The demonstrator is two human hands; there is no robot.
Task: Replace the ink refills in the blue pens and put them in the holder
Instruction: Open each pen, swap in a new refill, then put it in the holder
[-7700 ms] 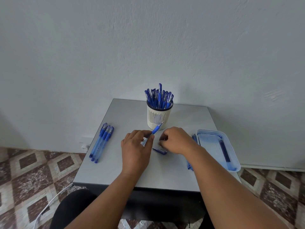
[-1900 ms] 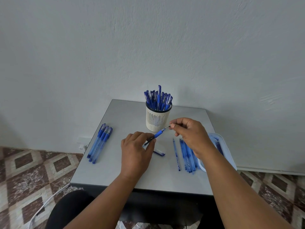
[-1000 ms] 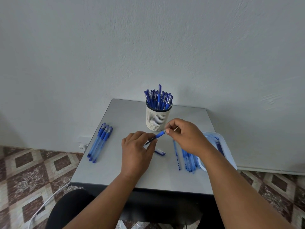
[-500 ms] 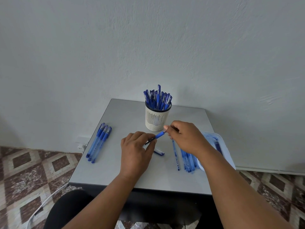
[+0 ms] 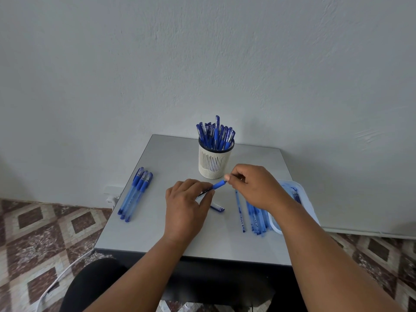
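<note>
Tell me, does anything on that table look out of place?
Only slightly: a loose pen cap lies alone mid-table, and one refill sits apart from the refill bunch. Nothing looks spilled or broken.

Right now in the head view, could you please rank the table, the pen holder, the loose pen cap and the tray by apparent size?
1. table
2. pen holder
3. pen cap
The tray is mostly hidden by the right arm, so unranked.

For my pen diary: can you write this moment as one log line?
left hand: grips pen | right hand: pinches its tip end | cap: on table | holder: full
</note>
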